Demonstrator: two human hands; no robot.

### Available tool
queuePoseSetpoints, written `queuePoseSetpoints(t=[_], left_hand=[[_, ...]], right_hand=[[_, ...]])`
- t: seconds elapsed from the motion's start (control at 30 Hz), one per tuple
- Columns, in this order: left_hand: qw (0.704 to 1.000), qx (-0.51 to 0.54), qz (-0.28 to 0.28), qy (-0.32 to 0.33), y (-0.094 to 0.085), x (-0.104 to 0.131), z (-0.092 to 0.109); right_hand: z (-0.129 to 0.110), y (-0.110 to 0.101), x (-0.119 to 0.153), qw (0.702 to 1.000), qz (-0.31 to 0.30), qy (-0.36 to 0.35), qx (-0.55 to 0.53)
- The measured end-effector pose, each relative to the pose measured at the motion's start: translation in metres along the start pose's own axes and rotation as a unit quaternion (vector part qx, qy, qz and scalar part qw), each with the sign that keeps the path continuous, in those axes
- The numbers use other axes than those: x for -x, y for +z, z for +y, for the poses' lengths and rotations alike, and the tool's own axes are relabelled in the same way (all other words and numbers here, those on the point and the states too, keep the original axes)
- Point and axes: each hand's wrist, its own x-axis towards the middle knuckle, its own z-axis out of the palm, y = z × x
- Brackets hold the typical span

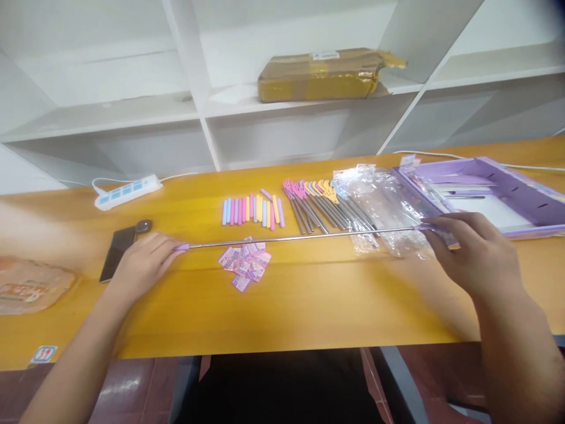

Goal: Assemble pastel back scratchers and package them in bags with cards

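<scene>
Black cloth [282, 388] covers our lap, nearest us, below the worktop [331, 306]. We hold a thin metal rod [286, 239] stretched across the worktop — left hand [143, 262] with its grip pinched on one purple end, right hand [481, 253] with its grip pinched on the other. Between our hands, the rod passes over the top of the loose pile of cards [245, 265] and over the clear bags [384, 206]. Beyond it we see a row of pastel tubes [253, 211] and, to their right, the scratchers [318, 206], coloured heads pointing away from us. Right of the bags sits the open purple box [507, 194]; a phone [117, 253] lies by our left hand, near the power strip [128, 192].
</scene>
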Motion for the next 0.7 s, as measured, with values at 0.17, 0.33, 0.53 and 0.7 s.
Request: queuePoseSetpoints(t=[0.17, 0.33, 0.53, 0.7], left_hand=[[1.0, 0.006, 0.001, -0.013, 0.004, -0.004, 0.004], [1.0, 0.021, -0.016, -0.011, 0.006, -0.009, 0.009], [1.0, 0.007, 0.02, 0.003, 0.0, -0.014, 0.014], [0.999, 0.012, 0.028, 0.013, -0.005, -0.022, 0.018]], right_hand=[[-0.019, -0.007, -0.005, 0.996, 0.047, -0.054, 0.053], [-0.035, -0.008, -0.013, 0.985, 0.086, -0.106, 0.109], [-0.041, -0.009, -0.029, 0.966, 0.116, -0.184, 0.136], [-0.049, -0.009, -0.037, 0.962, 0.129, -0.197, 0.139]])
